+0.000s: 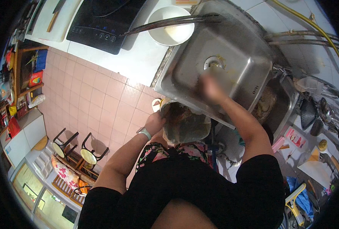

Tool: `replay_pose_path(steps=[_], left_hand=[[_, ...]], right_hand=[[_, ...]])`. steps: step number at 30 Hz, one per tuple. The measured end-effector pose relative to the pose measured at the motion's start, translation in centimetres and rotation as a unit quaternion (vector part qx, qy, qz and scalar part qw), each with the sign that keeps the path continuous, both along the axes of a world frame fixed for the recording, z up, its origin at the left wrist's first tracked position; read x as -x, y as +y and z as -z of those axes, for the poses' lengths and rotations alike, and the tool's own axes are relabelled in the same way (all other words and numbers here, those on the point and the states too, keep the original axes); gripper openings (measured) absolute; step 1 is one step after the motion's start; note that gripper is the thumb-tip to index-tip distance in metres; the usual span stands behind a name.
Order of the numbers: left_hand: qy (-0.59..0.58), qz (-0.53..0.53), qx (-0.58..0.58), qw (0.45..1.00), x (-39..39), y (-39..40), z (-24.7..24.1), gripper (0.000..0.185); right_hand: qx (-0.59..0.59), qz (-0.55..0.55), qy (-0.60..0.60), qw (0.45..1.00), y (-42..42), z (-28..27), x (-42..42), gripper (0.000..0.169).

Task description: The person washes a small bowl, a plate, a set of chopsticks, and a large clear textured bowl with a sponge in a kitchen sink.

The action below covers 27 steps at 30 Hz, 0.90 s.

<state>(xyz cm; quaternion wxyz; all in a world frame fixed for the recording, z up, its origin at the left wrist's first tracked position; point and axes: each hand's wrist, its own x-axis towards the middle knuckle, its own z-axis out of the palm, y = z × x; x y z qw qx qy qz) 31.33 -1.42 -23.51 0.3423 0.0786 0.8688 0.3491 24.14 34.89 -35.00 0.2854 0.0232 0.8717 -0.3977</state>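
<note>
My left hand (155, 123), with a watch band at its wrist, grips the rim of a bin lined with a translucent plastic bag (188, 126). The bin is in front of my legs, below the sink's front edge, with dark contents showing inside. My right hand (211, 88) is low in the stainless-steel sink (192, 45), just in front of the drain strainer (214, 63). Blur covers its fingers, so whether it holds anything is unclear. Yellowish scraps cling around the drain.
A white bowl (169, 37) with pale residue stands left of the sink, long dark sticks (163, 24) lying across it. Beyond is a black induction cooktop (106, 28). A second basin (284, 111) and utensils (326, 111) are at right. Stools (88, 156) stand on the tiled floor.
</note>
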Motion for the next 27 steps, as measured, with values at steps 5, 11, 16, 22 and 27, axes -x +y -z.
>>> replay_pose_path(steps=[5, 11, 16, 22, 27], left_hand=[[0.003, 0.012, 0.016, 1.0, 0.4, 0.3, -0.6, 0.03], [-0.04, 0.019, 0.034, 0.998, 1.1, 0.1, 0.2, 0.033], [0.012, 0.044, 0.059, 0.997, 1.3, -0.4, 1.4, 0.033], [-0.01, 0.145, 0.07, 0.987, 3.5, 0.4, -2.3, 0.032], [-0.04, 0.075, 0.081, 0.993, 2.9, 0.5, -2.2, 0.031]], right_hand=[[-0.03, -0.111, -0.041, 0.992, -4.4, -12.0, 2.6, 0.018], [0.147, -0.144, -0.094, 0.974, -4.3, -16.0, 4.0, 0.022], [0.181, -0.112, 0.007, 0.977, -7.5, -25.2, 0.8, 0.016], [0.043, -0.146, 0.137, 0.979, -12.1, -27.9, -4.0, 0.015], [0.004, 0.123, 0.148, 0.981, -5.4, -23.5, 1.2, 0.021]])
